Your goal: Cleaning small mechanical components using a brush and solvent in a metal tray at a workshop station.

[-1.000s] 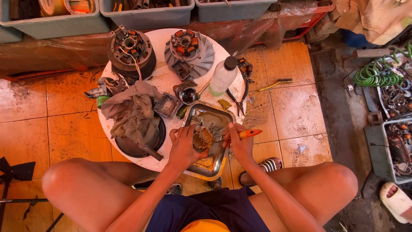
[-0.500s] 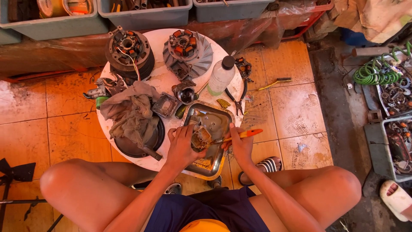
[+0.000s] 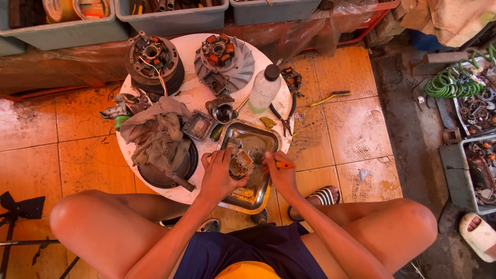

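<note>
Metal carburettor (image 3: 241, 163) in clenched left grip (image 3: 219, 173), beside right grip (image 3: 279, 173) grasping orange-handled tool (image 3: 283, 165).

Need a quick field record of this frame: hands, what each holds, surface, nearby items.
left hand: left hand grips a small metal engine part over the tray
right hand: right hand holds an orange-handled tool, tip toward the part
tray: metal tray, on the near edge of the table
surface: round white table
nearby: grey rag, white plastic bottle, pliers, two round stator assemblies
floor: orange tiles, wire brush
</note>
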